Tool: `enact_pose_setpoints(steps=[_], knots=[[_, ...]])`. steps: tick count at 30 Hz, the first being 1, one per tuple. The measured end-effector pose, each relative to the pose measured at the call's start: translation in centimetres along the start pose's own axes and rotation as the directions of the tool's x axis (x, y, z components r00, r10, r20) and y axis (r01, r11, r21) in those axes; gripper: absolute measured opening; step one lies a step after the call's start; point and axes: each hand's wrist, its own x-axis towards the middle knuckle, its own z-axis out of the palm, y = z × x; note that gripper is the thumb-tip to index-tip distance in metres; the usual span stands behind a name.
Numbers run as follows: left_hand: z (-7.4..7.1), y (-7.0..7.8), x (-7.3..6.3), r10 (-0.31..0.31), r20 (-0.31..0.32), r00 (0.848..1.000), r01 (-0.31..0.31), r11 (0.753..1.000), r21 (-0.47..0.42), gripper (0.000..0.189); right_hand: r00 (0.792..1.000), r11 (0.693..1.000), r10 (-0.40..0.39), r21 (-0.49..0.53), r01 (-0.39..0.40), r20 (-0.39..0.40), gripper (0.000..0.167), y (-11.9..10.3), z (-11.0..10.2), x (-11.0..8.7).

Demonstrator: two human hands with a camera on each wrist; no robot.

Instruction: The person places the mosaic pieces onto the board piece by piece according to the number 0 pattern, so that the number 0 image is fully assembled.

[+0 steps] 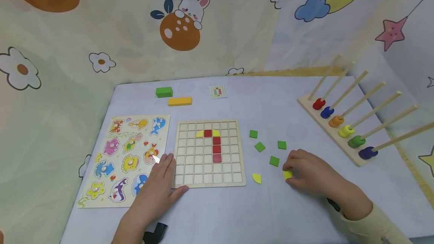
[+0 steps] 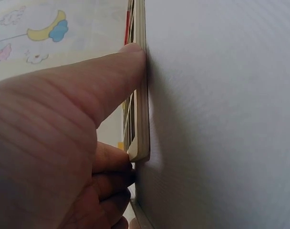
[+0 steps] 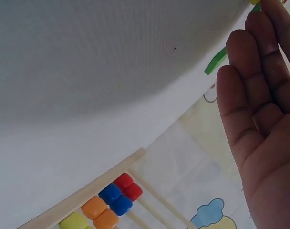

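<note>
A wooden grid board [image 1: 198, 168] lies mid-table, with red square tiles [image 1: 216, 148] and two yellow quarter-round tiles [image 1: 199, 134] set in its cells. My left hand [image 1: 156, 189] rests at the board's lower left corner, fingers extended along the left side; in the left wrist view its thumb [image 2: 121, 71] touches the board's edge [image 2: 142, 114]. To the right, my right hand [image 1: 306, 170] pinches a yellow tile [image 1: 287, 174] between thumb and fingers close over the table, partly hiding it. Several green square tiles [image 1: 274, 160] and a loose yellow quarter-round tile [image 1: 256, 178] lie between board and right hand.
An animal knob puzzle [image 1: 101, 201] lies left, partly under the left hand. A green block [image 1: 164, 92], a yellow block [image 1: 179, 101] and a small pattern card [image 1: 217, 92] are at the back. A peg rack [image 1: 339, 138] with coloured beads stands right.
</note>
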Motion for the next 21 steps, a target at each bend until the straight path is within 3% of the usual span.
enact_pose_setpoints(steps=[11, 21], knots=[[0.0, 0.1, 0.0, -0.002, -0.003, 1.0, 0.002, 1.0, -0.004, 0.1, 0.998, 0.998, -0.041, -0.05, 0.038, -0.057, 0.022, -0.3, 0.5, 0.3], [0.2, 0.0, -0.1, -0.004, -0.006, 1.0, 0.004, 1.0, -0.008, 0.098, 0.982, 0.995, -0.078, -0.077, 0.066, -0.172, 0.023, -1.3, -0.1, 1.5]])
